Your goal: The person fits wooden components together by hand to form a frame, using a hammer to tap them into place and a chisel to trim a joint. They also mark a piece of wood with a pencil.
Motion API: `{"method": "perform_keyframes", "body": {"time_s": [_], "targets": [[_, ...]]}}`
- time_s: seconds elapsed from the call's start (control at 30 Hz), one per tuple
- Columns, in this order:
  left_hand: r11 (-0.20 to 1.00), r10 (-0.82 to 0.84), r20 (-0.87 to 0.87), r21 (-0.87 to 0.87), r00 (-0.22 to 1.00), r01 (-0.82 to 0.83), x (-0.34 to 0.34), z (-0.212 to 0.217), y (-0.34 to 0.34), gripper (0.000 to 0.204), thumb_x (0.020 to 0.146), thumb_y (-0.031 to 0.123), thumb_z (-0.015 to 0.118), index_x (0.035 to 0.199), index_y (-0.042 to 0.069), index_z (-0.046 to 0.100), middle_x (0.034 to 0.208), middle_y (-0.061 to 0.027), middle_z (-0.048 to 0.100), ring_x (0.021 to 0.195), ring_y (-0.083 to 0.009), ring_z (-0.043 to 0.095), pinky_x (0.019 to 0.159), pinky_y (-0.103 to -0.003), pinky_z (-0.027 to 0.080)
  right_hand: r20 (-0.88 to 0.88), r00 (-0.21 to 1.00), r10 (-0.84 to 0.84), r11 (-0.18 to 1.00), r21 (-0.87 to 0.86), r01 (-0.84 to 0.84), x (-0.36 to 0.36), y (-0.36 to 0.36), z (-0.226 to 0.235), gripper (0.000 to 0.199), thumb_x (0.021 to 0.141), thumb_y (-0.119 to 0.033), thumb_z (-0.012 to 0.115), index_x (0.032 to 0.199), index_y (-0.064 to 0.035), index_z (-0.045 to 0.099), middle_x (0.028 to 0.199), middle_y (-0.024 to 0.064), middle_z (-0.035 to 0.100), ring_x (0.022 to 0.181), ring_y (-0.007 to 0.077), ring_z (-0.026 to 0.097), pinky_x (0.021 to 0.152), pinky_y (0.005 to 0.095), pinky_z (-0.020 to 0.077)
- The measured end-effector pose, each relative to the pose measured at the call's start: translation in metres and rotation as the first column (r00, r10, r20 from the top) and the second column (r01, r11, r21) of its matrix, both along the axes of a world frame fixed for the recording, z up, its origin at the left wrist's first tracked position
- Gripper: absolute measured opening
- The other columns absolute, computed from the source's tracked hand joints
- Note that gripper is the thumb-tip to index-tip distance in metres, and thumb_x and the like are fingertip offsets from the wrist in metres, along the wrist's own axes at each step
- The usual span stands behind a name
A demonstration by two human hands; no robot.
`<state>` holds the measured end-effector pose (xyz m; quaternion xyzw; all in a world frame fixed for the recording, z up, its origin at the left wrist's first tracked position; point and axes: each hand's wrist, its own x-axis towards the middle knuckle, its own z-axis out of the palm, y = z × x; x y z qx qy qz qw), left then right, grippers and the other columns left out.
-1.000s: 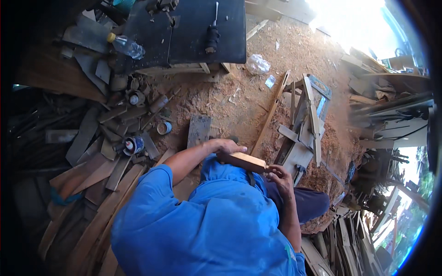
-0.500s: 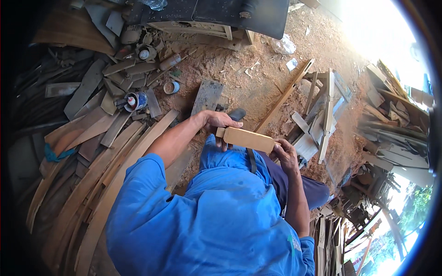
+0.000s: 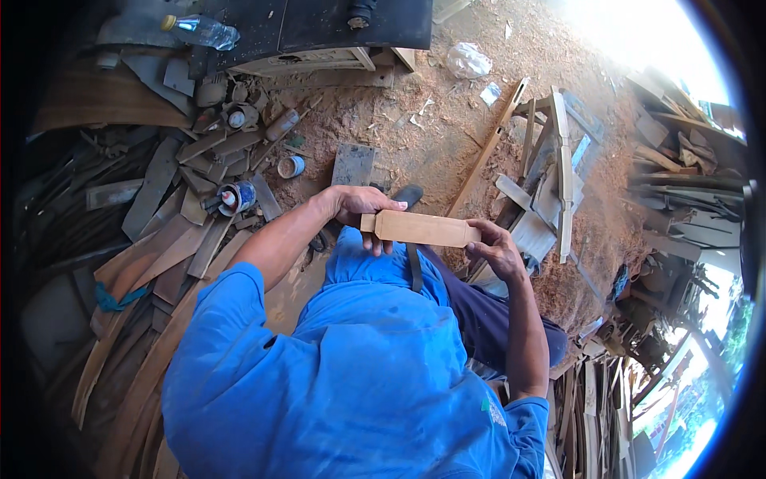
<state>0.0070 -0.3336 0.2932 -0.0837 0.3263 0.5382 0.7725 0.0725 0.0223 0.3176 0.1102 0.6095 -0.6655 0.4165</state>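
A pale wooden piece, flat with chamfered corners and a narrower tab at each end, lies level across my lap, held between both hands. My left hand grips its left end, thumb along the upper edge and fingers curled underneath. At the other end, my right hand pinches the tab between thumb and fingers. The undersides of both grips are partly hidden by the piece and by my fingers.
Curved planks and offcuts heap up on the left, beside an open paint can and a small tin. A dark bench carries a plastic bottle. A wooden frame stands right, on sawdust-covered ground.
The view has shifted, so the surroundings sit differently. The wooden piece is turned to lie more level, and its right-end tab now shows between my right thumb and fingers.
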Motion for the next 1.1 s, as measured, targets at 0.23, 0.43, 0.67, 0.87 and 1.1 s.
{"method": "perform_keyframes", "body": {"time_s": [0.23, 0.43, 0.67, 0.87, 1.1], "targets": [[0.998, -0.032, -0.012, -0.060, 0.999, 0.031, -0.016, 0.026, 0.038, 0.069, 0.107, 0.054, 0.032, 0.127, -0.008, 0.055, 0.103, -0.0284, 0.070, 0.083, -0.0351, 0.075, 0.063, -0.040, 0.063, -0.044, 0.993, -0.105, 0.989, -0.109, 0.100, 0.012, 0.030, -0.007, 0.048, 0.084, -0.007, 0.080, 0.128, -0.0003, 0.060, 0.094, 0.0034, 0.068, 0.079, 0.0107, 0.064, 0.070, 0.0269, 0.0535], [0.990, -0.118, -0.076, -0.089, 0.990, 0.112, -0.028, 0.040, 0.065, 0.072, 0.108, 0.052, 0.024, 0.132, -0.010, 0.052, 0.106, -0.0310, 0.069, 0.087, -0.0372, 0.074, 0.066, -0.041, 0.063, -0.158, 0.979, -0.130, 0.987, -0.111, 0.113, 0.002, 0.051, 0.021, 0.046, 0.084, -0.006, 0.080, 0.126, -0.0008, 0.061, 0.095, 0.0028, 0.067, 0.079, 0.0097, 0.062, 0.071, 0.0275, 0.0523], [0.974, -0.220, -0.208, -0.093, 0.953, 0.205, -0.042, 0.065, 0.097, 0.069, 0.109, 0.048, 0.024, 0.130, -0.011, 0.054, 0.106, -0.0320, 0.069, 0.087, -0.0373, 0.074, 0.067, -0.041, 0.063, -0.153, 0.956, -0.250, 0.946, -0.246, 0.209, 0.018, 0.076, 0.032, 0.050, 0.081, -0.006, 0.084, 0.125, -0.0007, 0.061, 0.102, 0.0023, 0.068, 0.086, 0.0095, 0.063, 0.075, 0.0268, 0.0536], [0.973, -0.231, -0.257, -0.073, 0.938, 0.220, -0.042, 0.074, 0.108, 0.067, 0.109, 0.047, 0.029, 0.129, -0.012, 0.055, 0.111, -0.0313, 0.068, 0.090, -0.0367, 0.073, 0.073, -0.042, 0.062, -0.226, 0.930, -0.288, 0.935, -0.275, 0.223, 0.026, 0.084, 0.046, 0.045, 0.083, -0.001, 0.080, 0.124, -0.0007, 0.061, 0.104, 0.0027, 0.068, 0.091, 0.0099, 0.064, 0.080, 0.0268, 0.0546], [0.984, -0.165, -0.245, 0.020, 0.955, 0.175, -0.041, 0.055, 0.107, 0.066, 0.102, 0.048, 0.051, 0.126, -0.013, 0.057, 0.121, -0.0308, 0.065, 0.097, -0.0357, 0.072, 0.080, -0.042, 0.060, -0.309, 0.866, -0.392, 0.877, -0.411, 0.250, 0.030, 0.087, 0.058, 0.054, 0.083, 0.005, 0.078, 0.132, -0.0015, 0.056, 0.114, 0.0059, 0.067, 0.106, 0.0128, 0.064, 0.092, 0.0294, 0.0533]]}}
